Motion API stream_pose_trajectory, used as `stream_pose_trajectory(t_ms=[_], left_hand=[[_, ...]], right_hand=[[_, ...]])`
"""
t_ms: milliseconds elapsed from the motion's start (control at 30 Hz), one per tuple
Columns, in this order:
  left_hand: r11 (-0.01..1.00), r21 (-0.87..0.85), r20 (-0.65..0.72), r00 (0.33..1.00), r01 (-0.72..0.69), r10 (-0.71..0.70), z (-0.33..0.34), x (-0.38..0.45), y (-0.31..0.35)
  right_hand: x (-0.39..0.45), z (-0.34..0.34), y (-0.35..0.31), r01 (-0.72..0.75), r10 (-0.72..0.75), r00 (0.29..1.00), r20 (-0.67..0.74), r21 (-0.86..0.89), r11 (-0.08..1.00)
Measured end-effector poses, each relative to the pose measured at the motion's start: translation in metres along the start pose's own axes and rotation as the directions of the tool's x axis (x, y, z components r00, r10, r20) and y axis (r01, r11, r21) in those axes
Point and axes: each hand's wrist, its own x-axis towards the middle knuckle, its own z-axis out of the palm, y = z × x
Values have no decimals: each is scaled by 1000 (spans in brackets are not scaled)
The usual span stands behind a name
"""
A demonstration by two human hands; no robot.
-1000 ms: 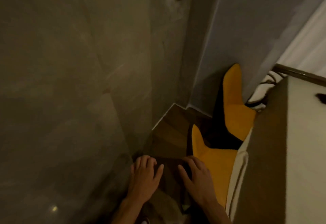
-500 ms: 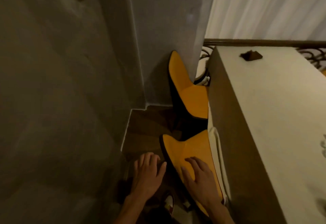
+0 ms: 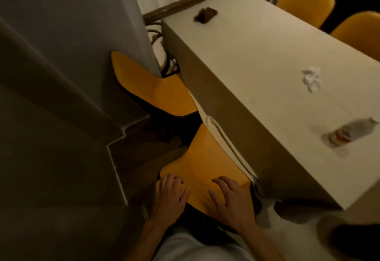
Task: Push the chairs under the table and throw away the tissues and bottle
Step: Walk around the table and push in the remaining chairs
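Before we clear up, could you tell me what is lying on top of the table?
On the table lie crumpled white tissues, a bottle on its side, and a small dark object near the far end. Whatever lies beyond the frame's right edge is unseen.

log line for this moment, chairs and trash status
step: pushing near chair under table | left hand, right hand: flat on backrest | tissue, bottle: on table, untouched

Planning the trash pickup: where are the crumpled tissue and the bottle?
crumpled tissue [image 3: 312, 79], head view, middle of the white wad on the table.
bottle [image 3: 349, 132], head view, clear body, lying on its side.
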Motion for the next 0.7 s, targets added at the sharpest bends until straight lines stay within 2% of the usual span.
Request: stream_pose_trajectory(t_ms=[167,267,367,500,700], left_hand=[[984,11,120,977,-177,174,11,19,-20],[952,56,192,939,-302,287,18,32,-36],[928,51,231,908,-369,348,18,52,-54],[902,7,283,866,-433,413,20,70,-73],[856,-78,308,804,-511,508,17,60,-80]], right_hand=[[-12,17,-1,-207,210,976,-49,57,977],[-23,32,-6,-354,360,931,-53,106,929],[-32,51,-16,-462,469,881,-59,105,881],[-36,69,-35,-519,509,847,-153,-35,854],[-47,85,-58,-592,556,786,-269,-72,802]])
